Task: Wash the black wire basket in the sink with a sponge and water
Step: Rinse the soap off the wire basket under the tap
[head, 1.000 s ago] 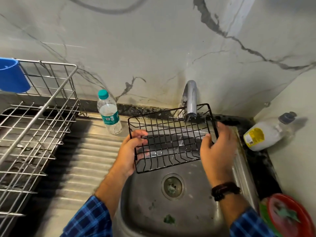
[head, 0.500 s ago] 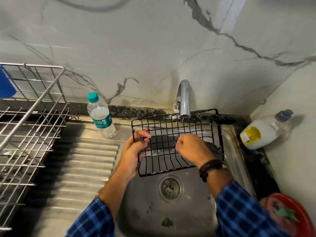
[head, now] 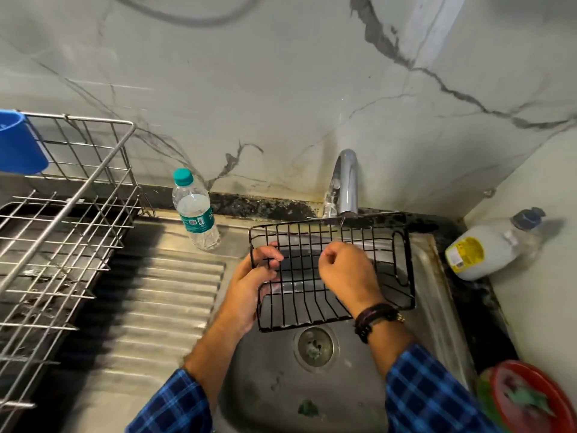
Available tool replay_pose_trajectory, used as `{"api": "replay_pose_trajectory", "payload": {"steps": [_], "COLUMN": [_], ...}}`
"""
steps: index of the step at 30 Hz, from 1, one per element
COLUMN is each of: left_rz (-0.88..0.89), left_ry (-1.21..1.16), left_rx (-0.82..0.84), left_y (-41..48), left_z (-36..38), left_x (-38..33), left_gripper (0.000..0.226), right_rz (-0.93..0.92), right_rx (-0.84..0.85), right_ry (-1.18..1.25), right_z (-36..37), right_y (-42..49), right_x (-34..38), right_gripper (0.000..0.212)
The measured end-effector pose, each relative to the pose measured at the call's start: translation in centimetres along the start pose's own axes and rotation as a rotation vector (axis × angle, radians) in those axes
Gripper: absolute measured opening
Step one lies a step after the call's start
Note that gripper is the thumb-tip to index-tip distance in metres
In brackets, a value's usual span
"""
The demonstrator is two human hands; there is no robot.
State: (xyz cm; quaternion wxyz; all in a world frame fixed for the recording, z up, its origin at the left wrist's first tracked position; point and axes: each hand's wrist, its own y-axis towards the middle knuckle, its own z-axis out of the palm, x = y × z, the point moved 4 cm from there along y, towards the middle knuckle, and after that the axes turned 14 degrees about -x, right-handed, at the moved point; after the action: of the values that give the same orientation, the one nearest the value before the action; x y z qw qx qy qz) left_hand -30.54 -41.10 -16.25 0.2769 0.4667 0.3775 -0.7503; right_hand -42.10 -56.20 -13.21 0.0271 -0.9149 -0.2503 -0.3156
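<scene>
The left hand (head: 249,282) is gripping the left end of the wire basket (head: 312,270), holding it over the sink (head: 431,307). Just right of that grip, the right hand (head: 343,273) is lying curled over the basket's middle. Behind the grip the tap (head: 348,182) is reaching over the far rim, and nearer than it the drain (head: 316,346) is sitting below. Left of the grip a water bottle (head: 195,210) is standing behind the drainboard (head: 162,301), with a dish rack (head: 62,229) sitting beyond.

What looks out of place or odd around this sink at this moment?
Dark grime runs along the joint between wall and counter behind the sink. A small green scrap lies on the basin floor near the front. The white bottle seems tilted, but the wide lens may cause that.
</scene>
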Motion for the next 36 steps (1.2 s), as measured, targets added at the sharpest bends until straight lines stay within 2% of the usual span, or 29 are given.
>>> {"api": "replay_pose_trajectory", "payload": {"steps": [2,5,7,10,12,14,16,18,21,24,26,28,29,30,32,34,36], "left_rz": [-0.002,0.009,0.03,0.018,0.012,-0.01,-0.027,-0.001,0.063,0.081,0.144,0.367,0.502,0.619,0.754,0.783,0.816], "left_ry": [0.035,0.082,0.086,0.098,0.1,0.093,0.083,0.133,0.211,0.212,0.18,0.261,0.318,0.366,0.404,0.412,0.415], "left_rx": [0.036,0.105,0.111,0.062,0.041,0.017,0.007,0.015,0.02,-0.029,-0.033,0.038,0.073,0.102,0.138,0.131,0.097], "left_y": [-0.6,-1.3,-1.6,-1.7,-1.7,-1.6,-1.7,-1.8,-1.8,-1.3,-1.3,-2.0,-2.4,-2.8,-3.3,-3.4,-3.2], "left_z": [0.7,1.4,1.5,1.0,0.5,-0.2,-0.6,-0.6,-0.7,-1.2,-1.0,-0.5,-0.1,0.2,0.8,1.2,1.3], "left_x": [0.2,0.7,1.1,1.5,1.5,1.8,2.1,2.2,2.1,2.0,1.3,0.1,-0.5,-1.0,-1.2,-0.9,-0.5], "left_gripper": [0.025,0.029,0.028,0.025,0.022,0.023,0.022,0.021,0.014,0.013,0.013,0.012,0.012,0.012,0.016,0.021,0.021], "right_rz": [-0.021,0.015,0.114,0.513,0.73,0.844,0.878,0.773,0.527,0.321,0.129,-0.064,-0.139,-0.199,-0.214,-0.171,-0.183], "right_rx": [0.091,0.347,0.38,0.245,0.057,-0.17,-0.301,-0.294,-0.117,-0.022,-0.172,-0.426,-0.502,-0.485,-0.254,-0.043,0.048], "right_ry": [0.077,0.283,0.401,0.72,0.88,0.918,0.871,0.675,0.4,0.21,0.138,-0.005,-0.091,-0.148,-0.12,-0.071,-0.124], "right_z": [0.8,2.2,2.6,1.7,0.6,-0.9,-1.7,-1.8,-2.2,-3.9,-5.7,-7.5,-7.8,-7.6,-6.7,-5.8,-5.1], "right_y": [-0.1,-0.5,-0.6,-1.2,-1.3,-0.8,-0.4,-0.3,-0.9,-1.9,-2.8,-4.1,-4.4,-4.4,-4.0,-3.9,-4.1], "right_x": [0.9,2.8,2.9,0.8,-1.5,-3.6,-4.7,-4.4,-2.4,-0.5,1.1,2.2,2.3,2.0,1.4,1.2,2.0], "right_gripper": [0.017,0.022,0.024,0.02,0.017,0.017,0.021,0.014,0.005,0.025,0.02,0.013,0.017,0.022,0.031,0.046,0.063]}}
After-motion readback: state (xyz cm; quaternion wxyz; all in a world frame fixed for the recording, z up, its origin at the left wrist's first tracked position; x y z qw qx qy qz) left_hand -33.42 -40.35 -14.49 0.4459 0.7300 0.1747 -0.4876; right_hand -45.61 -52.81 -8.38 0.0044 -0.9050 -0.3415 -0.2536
